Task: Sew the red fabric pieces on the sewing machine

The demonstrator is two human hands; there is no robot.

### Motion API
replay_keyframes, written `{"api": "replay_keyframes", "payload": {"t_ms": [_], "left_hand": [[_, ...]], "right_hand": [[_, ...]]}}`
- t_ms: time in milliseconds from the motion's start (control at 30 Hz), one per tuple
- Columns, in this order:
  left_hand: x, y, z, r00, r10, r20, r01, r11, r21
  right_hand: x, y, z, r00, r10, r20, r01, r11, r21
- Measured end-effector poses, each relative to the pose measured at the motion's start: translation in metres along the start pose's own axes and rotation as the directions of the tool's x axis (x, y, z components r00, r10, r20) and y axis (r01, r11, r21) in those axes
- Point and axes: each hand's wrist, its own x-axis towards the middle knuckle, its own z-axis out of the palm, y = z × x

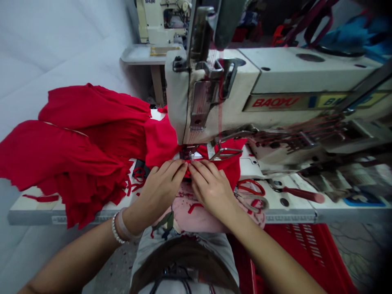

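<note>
Red fabric [161,141] lies on the bed of a white sewing machine [214,102] and passes around the presser foot [188,152]. My left hand [163,185] pinches the near edge of this fabric just in front of the foot, fingertips pressed together. Beside it, my right hand [212,188] holds the same edge, its fingertips almost meeting the left ones. Both hands hide much of the cloth between them. A pale pink printed cloth [196,216] with red thread scraps lies below my wrists.
A heap of red fabric pieces [92,134] hangs over the table's front edge at left. Red-handled scissors [252,194] and a red-handled tool [301,194] lie at right. Below stands a red plastic crate [309,253]. Behind is another sewing machine [150,20].
</note>
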Motion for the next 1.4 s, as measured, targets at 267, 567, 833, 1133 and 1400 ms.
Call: {"api": "replay_keyframes", "payload": {"t_ms": [267, 567, 833, 1133, 1400], "left_hand": [[0.007, -0.005, 0.001, 1.000, 0.004, 0.009, -0.003, 0.998, -0.055], [0.007, -0.014, 0.003, 0.994, 0.085, -0.072, -0.093, 0.988, -0.126], [0.013, -0.018, 0.005, 0.990, 0.093, -0.106, -0.107, 0.986, -0.127], [0.001, -0.029, 0.015, 0.924, -0.307, -0.227, 0.216, 0.910, -0.354], [-0.050, -0.073, -0.005, 0.621, -0.556, 0.553, 0.698, 0.071, -0.712]], "right_hand": [[0.011, 0.003, 0.005, 0.998, 0.054, -0.015, -0.054, 0.999, 0.002], [0.008, 0.007, 0.008, 0.992, 0.108, -0.065, -0.079, 0.935, 0.346], [0.013, 0.007, 0.015, 0.994, 0.093, -0.049, -0.077, 0.962, 0.262], [-0.012, 0.011, -0.009, 0.981, -0.142, -0.128, 0.160, 0.977, 0.143], [-0.085, 0.040, -0.021, 0.645, 0.686, 0.335, -0.640, 0.246, 0.728]]}}
